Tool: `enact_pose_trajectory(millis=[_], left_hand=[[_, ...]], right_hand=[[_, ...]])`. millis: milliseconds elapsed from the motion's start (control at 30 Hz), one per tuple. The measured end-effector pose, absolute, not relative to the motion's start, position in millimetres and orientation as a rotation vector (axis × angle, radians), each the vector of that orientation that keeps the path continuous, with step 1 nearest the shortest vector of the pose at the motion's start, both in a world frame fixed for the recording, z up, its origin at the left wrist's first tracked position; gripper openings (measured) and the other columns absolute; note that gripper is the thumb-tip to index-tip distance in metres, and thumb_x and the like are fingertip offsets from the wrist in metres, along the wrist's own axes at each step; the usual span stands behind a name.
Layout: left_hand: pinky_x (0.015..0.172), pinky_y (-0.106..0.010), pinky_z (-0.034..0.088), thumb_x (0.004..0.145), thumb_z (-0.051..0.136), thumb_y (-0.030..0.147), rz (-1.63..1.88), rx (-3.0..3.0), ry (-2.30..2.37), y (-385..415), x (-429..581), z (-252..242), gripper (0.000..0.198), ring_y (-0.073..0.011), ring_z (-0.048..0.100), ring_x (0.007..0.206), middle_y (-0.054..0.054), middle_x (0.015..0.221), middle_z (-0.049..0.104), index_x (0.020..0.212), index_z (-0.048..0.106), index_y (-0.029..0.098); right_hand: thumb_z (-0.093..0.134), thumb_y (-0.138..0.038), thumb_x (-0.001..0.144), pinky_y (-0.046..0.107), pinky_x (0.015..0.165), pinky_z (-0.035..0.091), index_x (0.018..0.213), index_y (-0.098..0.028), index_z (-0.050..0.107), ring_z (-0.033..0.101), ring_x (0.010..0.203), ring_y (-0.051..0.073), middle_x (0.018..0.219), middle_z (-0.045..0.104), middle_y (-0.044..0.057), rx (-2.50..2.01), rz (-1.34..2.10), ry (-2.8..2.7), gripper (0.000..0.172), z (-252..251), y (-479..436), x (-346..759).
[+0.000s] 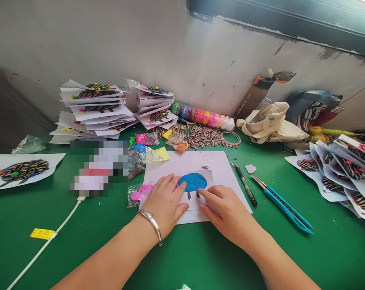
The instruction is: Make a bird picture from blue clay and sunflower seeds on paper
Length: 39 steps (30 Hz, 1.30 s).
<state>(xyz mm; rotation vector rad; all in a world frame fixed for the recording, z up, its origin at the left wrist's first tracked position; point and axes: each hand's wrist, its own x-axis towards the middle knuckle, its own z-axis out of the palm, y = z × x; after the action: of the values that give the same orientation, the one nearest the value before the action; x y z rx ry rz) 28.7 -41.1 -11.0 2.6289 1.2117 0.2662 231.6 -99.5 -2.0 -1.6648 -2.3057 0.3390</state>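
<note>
A flat blue oval of modelling clay (193, 182) lies on a small paper card (185, 204) on top of a larger white sheet (227, 173). Two short dark pieces stick out below the oval like legs. My left hand (166, 198), with a silver bangle at its wrist, rests flat with fingers stretched out, their tips at the oval's left edge. On the other side, my right hand (223, 207) holds nothing; its index fingertip touches near the right leg piece, and its thumb is apart on the paper. A single sunflower seed (205, 166) lies above the oval.
Bags of coloured clay (144, 155) lie left of the sheet, a sunflower seed pile (197, 135) behind it. To the right are a pen (245, 185) and a blue utility knife (283, 205), blade exposed. Paper stacks (97, 108) stand behind; a white cable (66, 221) crosses the left.
</note>
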Motion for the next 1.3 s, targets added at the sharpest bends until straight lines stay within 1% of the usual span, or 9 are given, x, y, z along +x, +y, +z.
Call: enact_pose_trajectory(millis=[67,233,433,733,833,933,1000,1067,1300], left_hand=[[0.107,-0.053,0.035,0.082,0.064,0.029,0.278,2.629,1.214,-41,28,-11,0.049,-0.0355,0.042,0.129,-0.018,0.135,0.053,0.127,0.055,0.012],[0.107,-0.053,0.036,0.081,0.064,0.029,0.282,2.635,1.216,-41,28,-11,0.048,-0.0348,0.042,0.129,-0.017,0.135,0.053,0.126,0.055,0.013],[0.107,-0.053,0.036,0.082,0.062,0.028,0.253,2.649,1.208,-41,28,-9,0.047,-0.0345,0.043,0.128,-0.017,0.134,0.054,0.126,0.056,0.013],[0.108,-0.052,0.035,0.083,0.061,0.027,0.241,2.641,1.209,-41,29,-8,0.045,-0.0343,0.042,0.129,-0.016,0.135,0.054,0.125,0.056,0.013],[0.108,-0.052,0.034,0.082,0.062,0.026,0.256,2.636,1.211,-41,28,-9,0.047,-0.0341,0.041,0.13,-0.016,0.136,0.053,0.127,0.055,0.014],[0.108,-0.053,0.034,0.082,0.062,0.027,0.244,2.632,1.207,-42,28,-9,0.047,-0.0343,0.042,0.13,-0.017,0.136,0.053,0.126,0.055,0.013],[0.108,-0.053,0.035,0.082,0.063,0.027,0.237,2.633,1.206,-42,28,-9,0.047,-0.0343,0.042,0.129,-0.017,0.136,0.052,0.126,0.055,0.013],[0.108,-0.053,0.035,0.081,0.063,0.027,0.25,2.634,1.209,-42,28,-8,0.046,-0.0339,0.042,0.129,-0.017,0.135,0.053,0.125,0.056,0.014],[0.107,-0.053,0.035,0.082,0.062,0.028,0.254,2.645,1.208,-41,28,-10,0.047,-0.0343,0.043,0.129,-0.017,0.135,0.053,0.126,0.055,0.013]], right_hand=[[0.05,-0.025,0.092,0.038,0.079,0.044,0.124,-0.021,0.056,0.053,0.089,0.022,0.099,0.059,0.009,-1.669,0.33,-2.293,0.033,-4,-99,232],[0.052,-0.024,0.09,0.038,0.079,0.044,0.11,-0.021,0.064,0.053,0.086,0.021,0.095,0.058,0.008,-1.679,0.303,-2.308,0.023,-7,-97,231],[0.052,-0.028,0.091,0.039,0.08,0.043,0.129,-0.024,0.054,0.05,0.092,0.023,0.102,0.058,0.01,-1.607,0.207,-2.324,0.038,-4,-100,218],[0.051,-0.037,0.091,0.042,0.08,0.042,0.124,-0.025,0.059,0.049,0.093,0.025,0.105,0.059,0.011,-1.634,0.113,-2.35,0.036,-4,-102,207],[0.05,-0.038,0.091,0.048,0.089,0.039,0.127,-0.025,0.057,0.047,0.106,0.029,0.119,0.056,0.012,-1.617,0.025,-2.323,0.038,-4,-102,208],[0.049,-0.039,0.092,0.056,0.103,0.03,0.123,-0.024,0.06,0.038,0.125,0.033,0.135,0.049,0.012,-1.603,0.003,-2.37,0.037,-4,-101,207],[0.049,-0.039,0.092,0.06,0.108,0.023,0.122,-0.023,0.06,0.032,0.131,0.034,0.139,0.046,0.011,-1.605,0.02,-2.409,0.036,-5,-100,207],[0.049,-0.039,0.092,0.062,0.109,0.021,0.122,-0.025,0.06,0.03,0.134,0.034,0.141,0.045,0.01,-1.608,0.039,-2.417,0.036,-7,-100,208],[0.051,-0.039,0.091,0.062,0.108,0.023,0.13,-0.025,0.055,0.027,0.137,0.034,0.147,0.039,0.012,-1.58,-0.026,-2.357,0.041,-13,-100,216]])
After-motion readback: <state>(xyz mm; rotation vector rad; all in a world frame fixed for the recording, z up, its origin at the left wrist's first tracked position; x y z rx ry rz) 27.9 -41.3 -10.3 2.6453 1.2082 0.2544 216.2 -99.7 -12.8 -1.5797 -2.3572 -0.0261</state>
